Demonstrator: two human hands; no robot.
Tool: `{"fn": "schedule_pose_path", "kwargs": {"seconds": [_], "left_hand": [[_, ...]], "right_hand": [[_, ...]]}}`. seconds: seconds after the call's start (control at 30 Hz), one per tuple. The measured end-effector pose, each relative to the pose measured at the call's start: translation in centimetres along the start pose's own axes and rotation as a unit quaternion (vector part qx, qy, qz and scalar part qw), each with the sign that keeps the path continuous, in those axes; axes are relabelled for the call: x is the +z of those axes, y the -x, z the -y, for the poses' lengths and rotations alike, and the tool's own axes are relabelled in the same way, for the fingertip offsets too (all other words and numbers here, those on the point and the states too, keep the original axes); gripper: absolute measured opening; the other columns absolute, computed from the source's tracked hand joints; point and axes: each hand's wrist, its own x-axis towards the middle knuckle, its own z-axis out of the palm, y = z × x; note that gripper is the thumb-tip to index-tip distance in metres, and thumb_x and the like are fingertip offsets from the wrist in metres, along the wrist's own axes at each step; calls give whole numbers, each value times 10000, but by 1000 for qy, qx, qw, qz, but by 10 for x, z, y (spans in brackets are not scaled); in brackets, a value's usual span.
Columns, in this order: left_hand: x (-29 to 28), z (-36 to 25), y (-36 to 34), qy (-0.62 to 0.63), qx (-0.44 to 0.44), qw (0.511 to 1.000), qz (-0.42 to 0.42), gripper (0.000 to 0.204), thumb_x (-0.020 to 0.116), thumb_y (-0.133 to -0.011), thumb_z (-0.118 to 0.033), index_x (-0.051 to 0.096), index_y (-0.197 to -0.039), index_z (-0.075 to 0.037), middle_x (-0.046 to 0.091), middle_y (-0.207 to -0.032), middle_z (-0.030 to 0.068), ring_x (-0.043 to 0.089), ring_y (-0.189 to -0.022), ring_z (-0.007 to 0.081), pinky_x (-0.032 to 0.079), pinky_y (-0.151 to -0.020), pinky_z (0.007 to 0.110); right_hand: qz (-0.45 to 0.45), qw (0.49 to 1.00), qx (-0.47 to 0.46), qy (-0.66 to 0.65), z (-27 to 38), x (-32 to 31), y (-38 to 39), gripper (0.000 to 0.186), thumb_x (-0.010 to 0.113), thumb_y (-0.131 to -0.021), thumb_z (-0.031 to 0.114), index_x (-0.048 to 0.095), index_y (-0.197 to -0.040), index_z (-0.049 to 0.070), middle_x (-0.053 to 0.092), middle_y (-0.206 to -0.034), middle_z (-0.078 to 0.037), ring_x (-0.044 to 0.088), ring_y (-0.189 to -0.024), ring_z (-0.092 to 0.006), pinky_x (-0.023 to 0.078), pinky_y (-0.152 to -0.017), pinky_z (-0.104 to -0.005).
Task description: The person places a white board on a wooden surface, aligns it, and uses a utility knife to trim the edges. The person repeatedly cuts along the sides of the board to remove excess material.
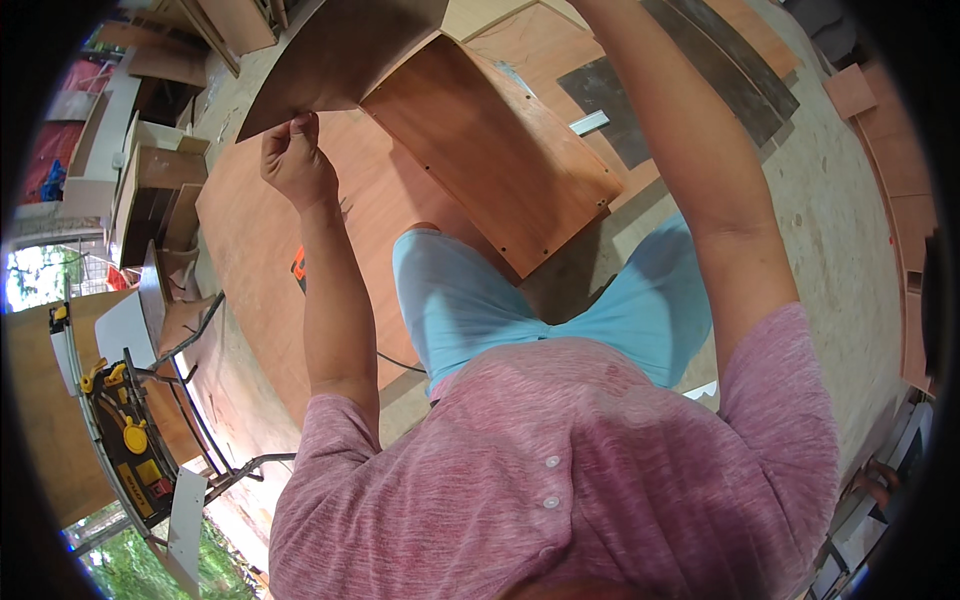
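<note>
My left hand is closed in a pinch on the lower edge of a thin dark brown sheet, which is raised and slightly curved at the top of the view. My right forearm stretches up past the upper edge, so the right hand itself is out of sight. Below the sheet, between my knees, sits a reddish-brown wooden box with small dark screw heads or holes along its edges. The sheet's lower right corner overlaps the box's far left corner; I cannot tell whether they touch.
Large plywood sheets lie on the floor under and beside the box. Dark panels and a small silver-white strip are beyond it. A miter saw with yellow parts stands at left. Wooden cabinet parts crowd the far left.
</note>
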Motion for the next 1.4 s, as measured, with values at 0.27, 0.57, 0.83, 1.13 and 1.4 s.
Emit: {"fn": "schedule_pose_path", "kwargs": {"seconds": [0.27, 0.57, 0.83, 1.13, 1.4], "left_hand": [[6, -1, 6, -13, -8, 1000, 4, 75, 678, -916, 36, 631, -859, 24, 688, -899, 86, 675, -885, 157, 595, -895, 337], [10, -2, 12, -46, -6, 999, 12, 91, 715, -907, 0, 647, -848, 10, 686, -846, 51, 658, -822, 115, 581, -811, 267], [14, 1, 15, -53, -10, 999, 3, 124, 737, -903, -31, 642, -833, 7, 672, -819, 27, 632, -786, 89, 535, -749, 223], [6, -1, 13, -53, -24, 998, 31, 83, 725, -896, -16, 661, -861, 24, 689, -855, 39, 633, -789, 87, 505, -740, 218], [5, 0, 12, -46, -37, 998, 35, 64, 709, -892, 15, 646, -893, 26, 685, -860, 56, 641, -798, 101, 511, -750, 224]], "right_hand": [[-10, 1000, 12, 6, 2, -8, 10, 205, 713, -923, 165, 632, -760, 73, 611, -707, 19, 540, -623, -66, 428, -574, -216], [-18, 1000, 13, 7, -4, -17, 16, 190, 707, -921, 151, 619, -772, 74, 622, -720, 14, 563, -648, -66, 456, -605, -214], [-33, 999, 24, 3, 2, -21, 23, 147, 703, -902, 117, 633, -783, 65, 622, -735, 11, 565, -655, -69, 458, -613, -210], [-12, 1000, 28, 7, 2, -24, 30, 127, 673, -890, 87, 639, -771, 59, 602, -718, 10, 499, -617, -57, 382, -559, -207], [-47, 998, 42, -26, 0, -26, 33, 47, 662, -920, 105, 653, -906, 62, 649, -800, -8, 589, -690, -80, 464, -613, -214]]}}
